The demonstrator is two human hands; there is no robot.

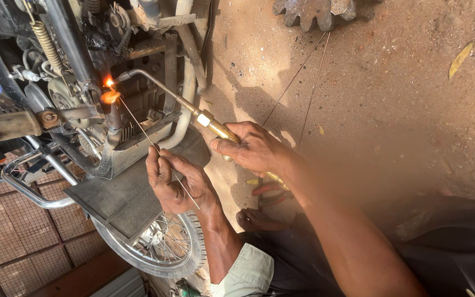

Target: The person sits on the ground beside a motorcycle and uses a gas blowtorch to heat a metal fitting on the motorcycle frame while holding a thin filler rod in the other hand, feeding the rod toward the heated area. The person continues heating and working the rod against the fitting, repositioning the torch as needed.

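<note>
While the right hand (254,147) grips a brass torch (193,113) lit at the motorcycle (83,110) frame, the left hand (174,181) pinches a thin filler rod (149,140) into the flame (109,91).

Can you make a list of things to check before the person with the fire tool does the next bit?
1. Right hand grips the brass torch firmly: ok.
2. Flame sits at the torch tip, on the joint by the motorcycle frame: ok.
3. Left hand pinches the thin filler rod, its far end at the glow: ok.
4. Both hands are well back from the flame: ok.
5. Hands bare, no gloves: not ok.
6. Spare rods lie on the dirt ground, away from the flame: ok.
</note>
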